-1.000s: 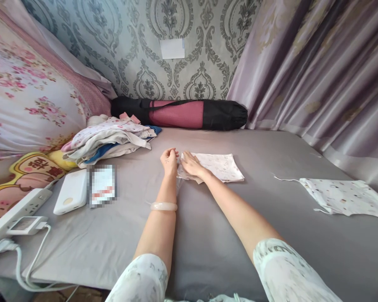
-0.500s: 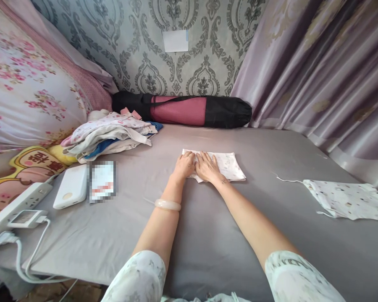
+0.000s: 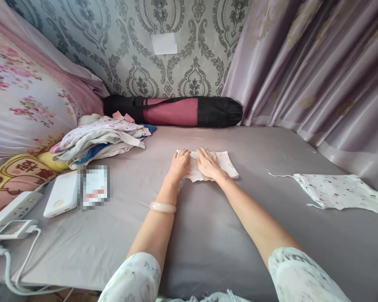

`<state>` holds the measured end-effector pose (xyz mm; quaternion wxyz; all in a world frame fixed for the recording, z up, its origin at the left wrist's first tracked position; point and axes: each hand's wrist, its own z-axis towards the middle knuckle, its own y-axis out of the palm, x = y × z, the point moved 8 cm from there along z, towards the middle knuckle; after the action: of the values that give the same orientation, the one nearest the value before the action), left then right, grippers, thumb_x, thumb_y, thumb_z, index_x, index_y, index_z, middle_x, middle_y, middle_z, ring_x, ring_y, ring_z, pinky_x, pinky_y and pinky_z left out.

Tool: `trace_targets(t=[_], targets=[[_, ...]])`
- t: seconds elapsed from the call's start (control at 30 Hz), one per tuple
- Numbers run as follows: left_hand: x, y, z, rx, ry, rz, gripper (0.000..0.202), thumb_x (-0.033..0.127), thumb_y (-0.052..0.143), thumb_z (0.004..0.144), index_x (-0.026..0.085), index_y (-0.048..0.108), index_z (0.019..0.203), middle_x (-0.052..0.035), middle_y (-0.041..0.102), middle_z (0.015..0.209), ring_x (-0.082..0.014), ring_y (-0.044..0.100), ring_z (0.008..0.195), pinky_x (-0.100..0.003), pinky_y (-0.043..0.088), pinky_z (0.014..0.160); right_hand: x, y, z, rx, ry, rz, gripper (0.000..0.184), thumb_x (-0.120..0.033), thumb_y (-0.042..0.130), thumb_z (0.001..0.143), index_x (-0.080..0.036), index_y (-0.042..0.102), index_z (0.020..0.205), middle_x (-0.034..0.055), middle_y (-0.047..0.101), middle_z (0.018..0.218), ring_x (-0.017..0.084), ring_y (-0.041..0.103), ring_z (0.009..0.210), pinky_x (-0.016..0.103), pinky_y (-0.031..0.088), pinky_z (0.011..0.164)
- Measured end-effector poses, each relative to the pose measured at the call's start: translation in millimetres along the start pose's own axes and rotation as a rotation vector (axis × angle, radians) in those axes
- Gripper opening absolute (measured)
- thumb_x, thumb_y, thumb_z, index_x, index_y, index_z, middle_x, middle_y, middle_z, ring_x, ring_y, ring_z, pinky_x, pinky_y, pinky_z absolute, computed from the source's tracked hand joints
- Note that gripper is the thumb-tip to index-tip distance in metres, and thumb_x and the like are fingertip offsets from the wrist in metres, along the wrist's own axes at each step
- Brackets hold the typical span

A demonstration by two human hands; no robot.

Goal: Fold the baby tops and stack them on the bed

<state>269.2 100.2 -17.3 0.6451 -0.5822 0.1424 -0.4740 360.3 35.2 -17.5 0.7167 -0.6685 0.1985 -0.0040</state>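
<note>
A small folded white cloth with a fine print [image 3: 224,161] lies on the grey bed sheet [image 3: 208,235] in the middle of the view. My left hand [image 3: 179,162] rests flat on its left end, fingers stretched out. My right hand [image 3: 208,164] lies flat on the cloth just beside it, fingers spread. Neither hand grips anything. A pale bangle [image 3: 162,206] sits on my left wrist.
A second printed cloth [image 3: 338,192] lies unfolded at the right. A pile of folded clothes [image 3: 101,136] sits at the left, with a white power bank [image 3: 61,199], a power strip [image 3: 11,207] and cables. A rolled mat in a black bag [image 3: 173,111] lies against the wall. Curtains [image 3: 315,63] hang at the right.
A second ago my left hand was curled beside the cloth's left edge. It has moved onto the cloth and flattened next to my right hand. Both now press on the folded cloth.
</note>
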Motion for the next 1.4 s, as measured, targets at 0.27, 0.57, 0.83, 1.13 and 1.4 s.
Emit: trace_targets(t=[0.27,0.57,0.83,1.13,1.4], targets=[[11.0,18.9,-0.3,-0.106,0.056,0.056,0.036,0.033,0.041,0.099,0.017,0.052,0.129,-0.0162,0.048,0.146,-0.0272,0.038,0.141,-0.049,0.026,0.116,28.4,9.8,-9.3,-0.023,0.05,-0.105,0.058,-0.037,0.022,0.1,-0.015,0.033,0.153,0.0124,0.027,0.161,0.027,0.021,0.148,0.053,0.01,0.119],[11.3,15.8,-1.2,-0.094,0.053,0.017,0.031,0.033,0.045,0.096,0.022,0.054,0.123,-0.0135,0.052,0.142,-0.0267,0.041,0.137,-0.048,0.026,0.116,27.4,9.1,-9.0,0.009,0.034,-0.08,0.056,-0.036,0.024,0.1,-0.016,0.036,0.151,0.0125,0.028,0.16,0.027,0.022,0.148,0.052,0.011,0.119],[8.3,17.1,0.5,-0.104,0.053,0.029,0.038,0.032,0.044,0.095,0.019,0.053,0.13,-0.0168,0.05,0.145,-0.0289,0.04,0.139,-0.051,0.027,0.115,32.8,2.3,-13.4,0.004,0.026,-0.031,0.056,-0.036,0.029,0.1,-0.014,0.035,0.151,0.0138,0.025,0.161,0.027,0.019,0.149,0.051,0.011,0.119],[7.9,19.7,1.2,-0.083,0.059,0.039,0.042,0.035,0.045,0.095,0.02,0.054,0.133,-0.0157,0.05,0.145,-0.0308,0.039,0.14,-0.054,0.026,0.115,67.7,-1.4,-18.7,0.024,0.113,-0.072,0.057,-0.04,0.025,0.102,-0.016,0.035,0.152,0.0134,0.026,0.161,0.027,0.018,0.149,0.051,0.009,0.12],[7.1,21.7,1.6,-0.118,0.054,0.035,0.04,0.036,0.046,0.094,0.021,0.056,0.13,-0.0155,0.051,0.144,-0.0304,0.041,0.139,-0.051,0.027,0.114,70.4,4.1,-16.2,0.014,0.113,-0.063,0.058,-0.042,0.023,0.101,-0.018,0.034,0.153,0.0121,0.026,0.161,0.027,0.018,0.149,0.052,0.009,0.12]])
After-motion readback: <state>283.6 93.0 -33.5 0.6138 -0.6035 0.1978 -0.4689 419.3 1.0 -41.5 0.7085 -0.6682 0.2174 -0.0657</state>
